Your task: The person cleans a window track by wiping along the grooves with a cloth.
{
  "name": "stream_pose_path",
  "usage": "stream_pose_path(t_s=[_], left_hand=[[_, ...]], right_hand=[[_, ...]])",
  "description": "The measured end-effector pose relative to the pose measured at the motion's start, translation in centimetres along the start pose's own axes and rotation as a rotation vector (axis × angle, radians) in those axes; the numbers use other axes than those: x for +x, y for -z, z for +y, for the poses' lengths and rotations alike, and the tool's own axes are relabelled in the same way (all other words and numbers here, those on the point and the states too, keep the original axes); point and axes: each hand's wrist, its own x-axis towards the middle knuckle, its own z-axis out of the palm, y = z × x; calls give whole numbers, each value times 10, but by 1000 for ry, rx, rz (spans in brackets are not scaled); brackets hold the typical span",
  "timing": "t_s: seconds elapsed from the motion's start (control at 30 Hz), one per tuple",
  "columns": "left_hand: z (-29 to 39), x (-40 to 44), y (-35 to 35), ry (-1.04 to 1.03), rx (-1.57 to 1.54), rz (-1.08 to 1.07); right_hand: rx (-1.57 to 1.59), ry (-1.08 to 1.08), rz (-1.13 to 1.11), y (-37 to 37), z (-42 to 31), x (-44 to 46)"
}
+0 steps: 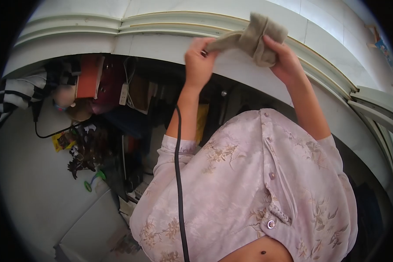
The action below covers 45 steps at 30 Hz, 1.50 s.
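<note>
A beige-grey cloth [258, 41], folded into a thick bundle with a narrower strip trailing to the left, is held up in front of the pale ledge. My left hand [201, 63] pinches the strip's end between closed fingers. Around the bundle's right side, my right hand [285, 56] is closed, its thumb lying on the near face of the fabric. Between the two hands the strip is stretched out. The fingers behind the bundle are hidden.
A white ledge with sliding-door tracks [170, 27] curves behind the hands. Below it are a white power strip [123, 94], an orange box-like item [89, 77] and a black-and-white checked cloth [24, 91]. A black cable [178, 174] hangs before my left arm.
</note>
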Motion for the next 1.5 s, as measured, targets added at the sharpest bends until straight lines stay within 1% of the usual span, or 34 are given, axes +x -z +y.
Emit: stream_pose_path(t_s=[0.07,0.1,0.13,0.2,0.23,0.3,0.33,0.37,0.4,0.43,0.47,0.5,0.53,0.57,0.6,0.63,0.67,0.73,0.8,0.87,0.9,0.93,1.0,1.03,1.07,1.13,1.17,1.23,1.27,1.33,1.37,1.4,1.47,1.5], left_hand=[[10,27,9,-256,214,190],[9,39,11,-319,274,217],[0,48,13,-321,272,216],[-21,60,20,-461,644,46],[-23,59,25,-366,762,-151],[-24,50,28,-412,807,-168],[-21,48,28,-457,849,-188],[-22,49,23,-517,835,-155],[-19,44,17,-502,839,-155],[-11,41,10,-449,900,-196],[-3,42,1,-405,959,-231],[1,43,-6,-323,971,-295],[2,40,-11,-317,970,-298],[3,36,-14,-341,979,-291],[3,36,-17,-373,987,-278],[-5,37,-12,-386,864,-249],[-12,36,-7,-385,863,-254],[-22,34,0,-406,721,-181],[-24,30,0,-376,732,-229],[-25,24,-6,-358,638,-111],[-23,21,-10,-362,550,-29],[-21,25,-10,-365,548,-34],[-20,31,-9,-489,616,-53],[-23,31,-11,-509,640,-115],[-23,30,-11,-505,641,-118],[-20,31,-10,-486,584,-257],[-15,37,-7,-485,586,-262],[0,52,4,-467,753,-523],[5,56,5,-468,753,-524],[11,56,7,-604,944,-356],[0,57,3,-762,864,-214],[-1,52,-2,-765,866,-224],[12,34,-21,-450,986,-339],[24,28,-36,-466,963,-408]], right_hand=[[-347,39,80,-1,6,3],[-400,76,51,-9,9,10],[-400,79,53,-14,10,21],[-827,156,107,-21,6,43],[-829,158,104,-20,5,46],[-1183,180,41,-13,8,51],[-1182,181,41,-11,9,47],[-1274,311,-6,-10,12,36],[-1361,435,-59,-6,16,25],[-1549,677,-91,2,20,16],[-1548,680,-100,-2,17,4],[-1492,417,25,-9,12,-14],[-1418,150,148,-10,10,-27],[-1418,138,147,-3,11,-31],[-1278,204,159,7,12,-34],[-1135,273,174,12,11,-33],[-1133,271,177,13,11,-32],[-918,180,245,14,10,-31],[-902,180,245,7,10,-30],[-873,128,170,2,12,-31],[-901,148,139,0,13,-32],[-897,150,145,1,15,-33],[-848,131,116,1,19,-34],[-861,140,124,-3,19,-35],[-859,135,124,-3,21,-36],[-805,135,125,-4,24,-35],[-800,134,127,-6,23,-34],[-717,-4,123,-17,20,-33],[-716,-3,124,-18,22,-30],[-713,63,115,-19,30,-27],[-695,62,122,-19,30,-28],[-685,63,126,-15,29,-31],[-877,228,140,-5,27,-39],[-853,229,145,3,21,-47]])
